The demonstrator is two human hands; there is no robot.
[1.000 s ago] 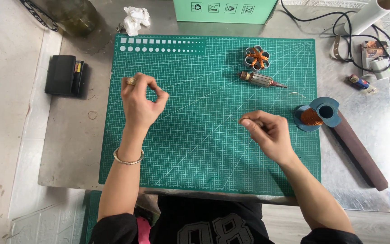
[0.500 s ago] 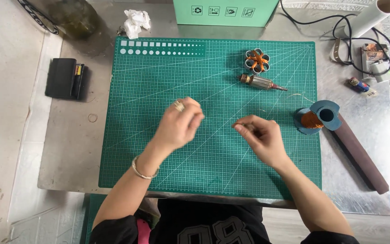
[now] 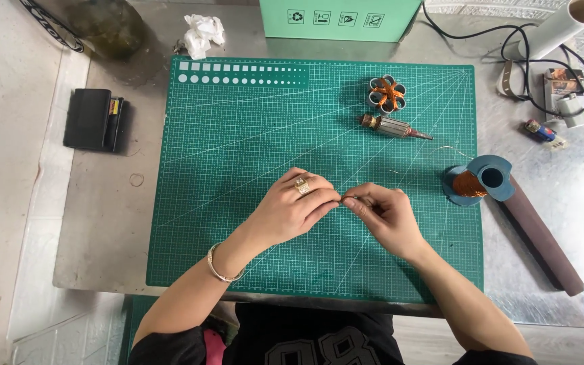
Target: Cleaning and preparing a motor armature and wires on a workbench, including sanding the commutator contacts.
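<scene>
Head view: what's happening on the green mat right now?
A person works with both bare hands over the middle of the green cutting mat. The left hand and right hand meet fingertip to fingertip, pinching something very thin between them; it looks like fine wire, but it is too small to tell. A spool of copper wire lies to the right, beside a long dark bar. A motor armature and a small wound coil piece sit untouched further up the mat.
</scene>
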